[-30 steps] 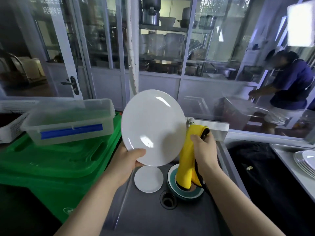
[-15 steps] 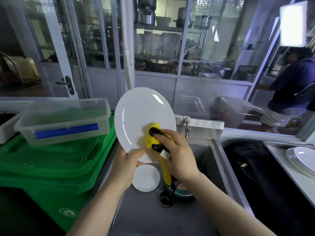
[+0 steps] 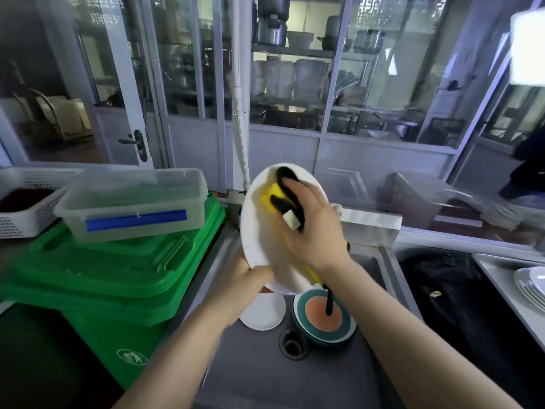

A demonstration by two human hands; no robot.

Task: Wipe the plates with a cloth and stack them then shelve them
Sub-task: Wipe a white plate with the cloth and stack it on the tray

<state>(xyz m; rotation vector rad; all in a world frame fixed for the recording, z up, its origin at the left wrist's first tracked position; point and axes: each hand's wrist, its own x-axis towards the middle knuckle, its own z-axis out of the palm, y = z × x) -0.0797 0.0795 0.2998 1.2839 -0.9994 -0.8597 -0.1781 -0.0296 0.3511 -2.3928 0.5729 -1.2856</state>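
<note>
left hand (image 3: 246, 280) grips lower rim of white plate (image 3: 259, 231), held tilted up over the sink (image 3: 265, 364); right hand (image 3: 311, 228) presses yellow-black cloth (image 3: 274, 196) against plate face, fingers curled on it. below in sink: small white dish (image 3: 262, 315), teal-orange bowl (image 3: 323, 318). plate stack (image 3: 530, 284) on counter far right, green bin (image 3: 118, 276) left

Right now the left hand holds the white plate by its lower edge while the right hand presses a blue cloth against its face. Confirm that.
Not quite: the cloth is yellow with black trim, not blue. The head view shows the left hand holding the white plate by its lower edge while the right hand presses the cloth against its face.
</note>
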